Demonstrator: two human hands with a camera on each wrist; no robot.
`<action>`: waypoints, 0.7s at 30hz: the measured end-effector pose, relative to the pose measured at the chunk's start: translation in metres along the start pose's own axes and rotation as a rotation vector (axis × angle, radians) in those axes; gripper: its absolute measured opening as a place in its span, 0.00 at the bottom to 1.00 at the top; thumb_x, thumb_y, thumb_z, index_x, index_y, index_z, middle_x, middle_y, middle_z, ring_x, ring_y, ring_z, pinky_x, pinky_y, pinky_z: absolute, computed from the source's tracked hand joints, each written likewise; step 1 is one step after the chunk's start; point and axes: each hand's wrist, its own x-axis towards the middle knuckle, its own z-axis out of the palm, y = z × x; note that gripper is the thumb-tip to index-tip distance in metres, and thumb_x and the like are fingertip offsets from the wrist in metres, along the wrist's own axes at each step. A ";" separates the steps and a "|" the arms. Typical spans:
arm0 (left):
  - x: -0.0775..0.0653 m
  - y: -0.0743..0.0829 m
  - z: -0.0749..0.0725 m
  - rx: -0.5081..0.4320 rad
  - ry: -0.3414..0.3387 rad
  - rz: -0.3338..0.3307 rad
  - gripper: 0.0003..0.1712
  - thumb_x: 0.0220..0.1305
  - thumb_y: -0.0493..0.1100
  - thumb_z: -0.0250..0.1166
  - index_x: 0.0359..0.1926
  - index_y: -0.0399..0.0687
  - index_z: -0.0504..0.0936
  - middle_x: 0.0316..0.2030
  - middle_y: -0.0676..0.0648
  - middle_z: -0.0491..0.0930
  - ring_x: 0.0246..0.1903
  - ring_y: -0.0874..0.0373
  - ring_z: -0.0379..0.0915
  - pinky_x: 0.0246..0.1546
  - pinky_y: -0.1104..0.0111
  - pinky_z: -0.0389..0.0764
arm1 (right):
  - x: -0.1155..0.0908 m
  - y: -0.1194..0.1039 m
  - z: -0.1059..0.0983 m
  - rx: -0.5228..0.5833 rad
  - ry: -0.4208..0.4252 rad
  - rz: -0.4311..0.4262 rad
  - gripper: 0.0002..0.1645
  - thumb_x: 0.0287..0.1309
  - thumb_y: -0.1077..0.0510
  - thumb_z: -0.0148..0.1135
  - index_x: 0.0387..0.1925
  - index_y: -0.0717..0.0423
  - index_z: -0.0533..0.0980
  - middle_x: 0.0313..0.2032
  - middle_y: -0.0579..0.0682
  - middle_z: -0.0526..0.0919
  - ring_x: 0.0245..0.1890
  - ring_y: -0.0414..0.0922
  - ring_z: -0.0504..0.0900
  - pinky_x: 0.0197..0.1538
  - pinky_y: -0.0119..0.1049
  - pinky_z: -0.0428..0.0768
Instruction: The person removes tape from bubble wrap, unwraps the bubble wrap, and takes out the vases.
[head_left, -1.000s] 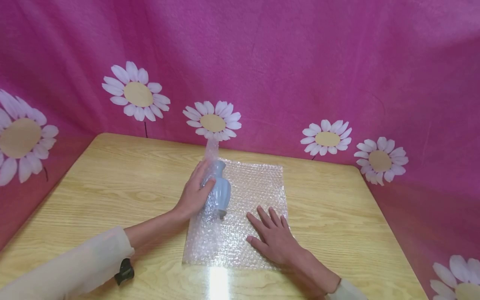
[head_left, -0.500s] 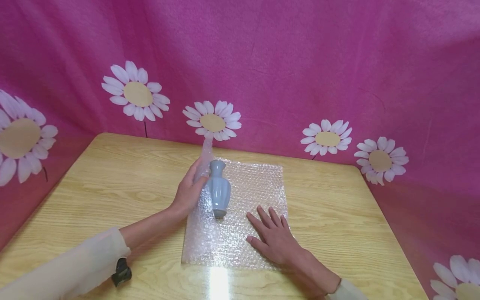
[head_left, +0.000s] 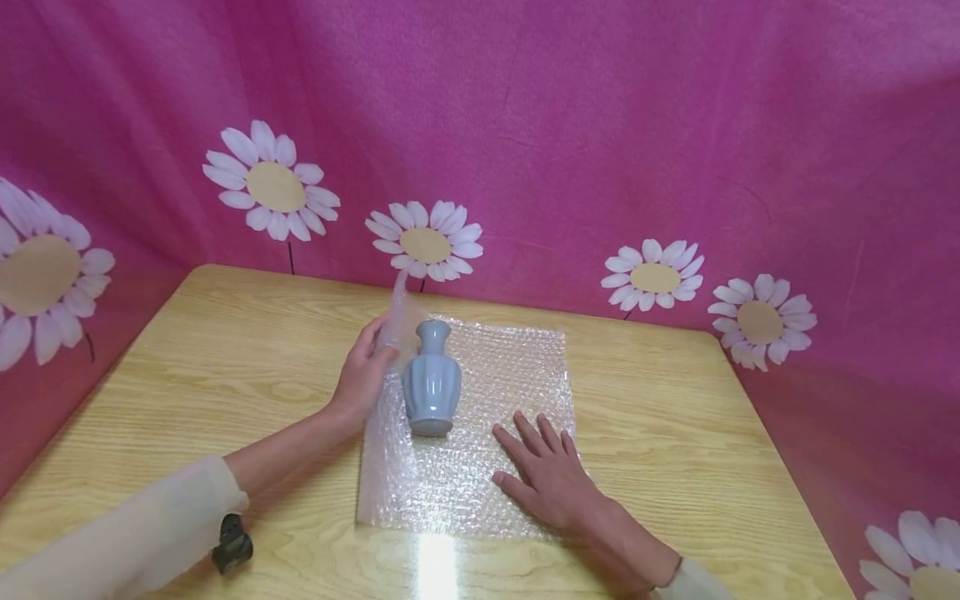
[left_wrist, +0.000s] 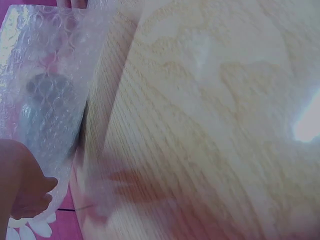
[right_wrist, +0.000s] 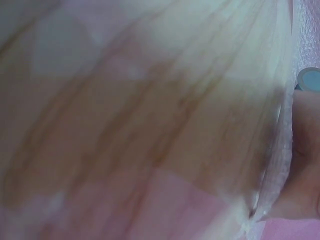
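A pale blue ceramic vase [head_left: 432, 387] lies on its side on a sheet of bubble wrap [head_left: 517, 367], its neck toward the far table edge. My left hand [head_left: 362, 379] pinches the sheet's raised left edge between thumb and fingers, just left of the vase. In the left wrist view the vase [left_wrist: 47, 115] shows blurred through the lifted bubble wrap [left_wrist: 60, 40]. My right hand [head_left: 551, 483] rests flat with fingers spread on the sheet's lower right part. Only part of the right hand [right_wrist: 305, 160] shows at the edge of the right wrist view, beside the vase's base [right_wrist: 310, 79].
The sheet lies on a light wooden table [head_left: 660, 417] with rounded corners. A pink curtain [head_left: 540, 150] printed with large daisies hangs behind and at both sides. A dark wrist camera [head_left: 232, 543] hangs under the left sleeve.
My left hand has drawn the sheet's left flap back to the left, off the vase. The vase, partly covered before, now lies uncovered with its base turned slightly left. My right hand stays put.
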 end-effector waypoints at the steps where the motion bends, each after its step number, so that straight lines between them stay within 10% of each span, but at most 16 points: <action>1: 0.000 0.000 -0.001 -0.011 0.002 -0.006 0.36 0.69 0.38 0.50 0.77 0.44 0.55 0.74 0.37 0.57 0.72 0.44 0.52 0.72 0.55 0.53 | 0.000 0.000 0.000 0.002 -0.002 0.000 0.40 0.71 0.33 0.46 0.77 0.43 0.57 0.77 0.57 0.50 0.75 0.64 0.43 0.68 0.71 0.44; 21: 0.005 -0.006 -0.023 -0.082 0.036 -0.027 0.40 0.63 0.35 0.47 0.77 0.41 0.52 0.71 0.34 0.61 0.67 0.45 0.60 0.68 0.58 0.59 | 0.000 -0.001 -0.003 0.017 -0.011 0.005 0.39 0.71 0.34 0.47 0.77 0.43 0.58 0.77 0.58 0.50 0.75 0.65 0.43 0.68 0.71 0.45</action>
